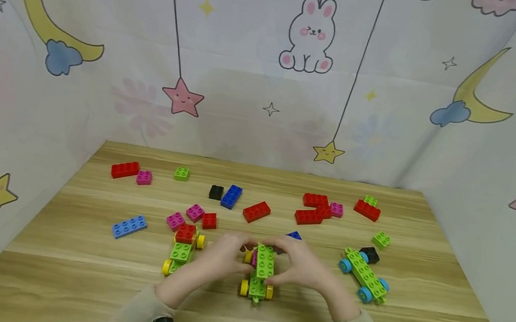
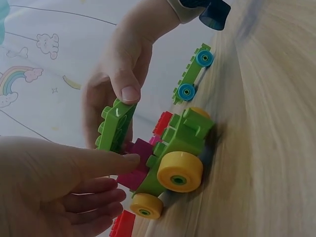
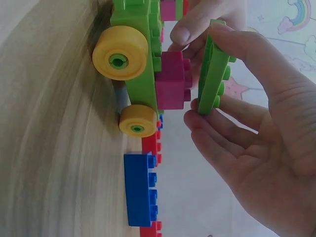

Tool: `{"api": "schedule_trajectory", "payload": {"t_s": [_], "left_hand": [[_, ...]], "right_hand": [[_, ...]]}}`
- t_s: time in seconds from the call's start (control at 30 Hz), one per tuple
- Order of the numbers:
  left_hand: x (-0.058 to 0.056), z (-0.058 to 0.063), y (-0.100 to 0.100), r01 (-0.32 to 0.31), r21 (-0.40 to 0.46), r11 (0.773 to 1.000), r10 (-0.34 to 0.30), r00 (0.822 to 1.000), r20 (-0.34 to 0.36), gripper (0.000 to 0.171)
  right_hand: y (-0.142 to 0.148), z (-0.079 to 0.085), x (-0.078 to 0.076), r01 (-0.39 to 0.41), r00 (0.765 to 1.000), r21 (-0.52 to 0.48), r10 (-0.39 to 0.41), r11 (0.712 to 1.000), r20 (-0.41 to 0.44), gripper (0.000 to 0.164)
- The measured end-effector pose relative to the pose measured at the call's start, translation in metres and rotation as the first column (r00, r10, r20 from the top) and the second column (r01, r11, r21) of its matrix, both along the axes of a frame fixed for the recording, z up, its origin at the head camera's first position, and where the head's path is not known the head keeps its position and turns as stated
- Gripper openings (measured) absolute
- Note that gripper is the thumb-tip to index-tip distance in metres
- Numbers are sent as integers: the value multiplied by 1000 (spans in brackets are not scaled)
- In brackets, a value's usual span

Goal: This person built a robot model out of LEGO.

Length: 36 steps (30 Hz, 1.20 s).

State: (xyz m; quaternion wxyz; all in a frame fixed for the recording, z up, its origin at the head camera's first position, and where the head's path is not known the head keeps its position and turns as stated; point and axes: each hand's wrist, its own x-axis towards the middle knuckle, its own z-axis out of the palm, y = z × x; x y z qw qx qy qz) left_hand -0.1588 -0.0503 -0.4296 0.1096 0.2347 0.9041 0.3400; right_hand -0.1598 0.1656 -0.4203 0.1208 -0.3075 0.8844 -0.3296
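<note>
In the right wrist view, my right hand (image 3: 266,113) holds a thin green building plate (image 3: 212,79) between thumb and fingers, tilted and apart from the magenta brick (image 3: 169,81). That brick sits on a green toy car base (image 1: 257,287) with yellow wheels (image 2: 180,172), which stands on the table. My left hand (image 1: 225,254) is at the car's left side. Its thumb stretches straight out beside the magenta brick in the left wrist view, while the other fingers bend loosely; whether it touches the brick is unclear. From the head view, the plate hides most of the magenta brick.
A second yellow-wheeled green car (image 1: 180,252) carrying a red brick stands left of my hands. To the right is a green car base with blue wheels (image 1: 365,276). Loose bricks lie behind, including a red one (image 1: 256,212), a blue one (image 3: 138,190) and a light-blue one (image 1: 129,227).
</note>
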Motion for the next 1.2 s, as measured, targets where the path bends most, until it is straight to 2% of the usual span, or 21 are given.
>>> {"api": "schedule_trajectory", "payload": {"t_s": [0.17, 0.5, 1.0, 1.2], "left_hand": [[-2, -6, 1, -20, -6, 1000, 20, 999, 27, 40], [-3, -12, 1, -32, -16, 999, 32, 999, 22, 38], [-3, -11, -1, -29, 7, 1000, 28, 999, 38, 35], [-5, -8, -3, -6, 6, 1000, 6, 999, 41, 40]], "right_hand": [[-4, -2, 2, 6, 1000, 21, -6, 1000, -11, 67], [-7, -3, 3, 20, 1000, 28, -20, 999, 0, 67], [-10, -7, 3, 35, 999, 29, -34, 999, -5, 67], [-11, -8, 3, 45, 999, 21, -45, 999, 5, 67]]}}
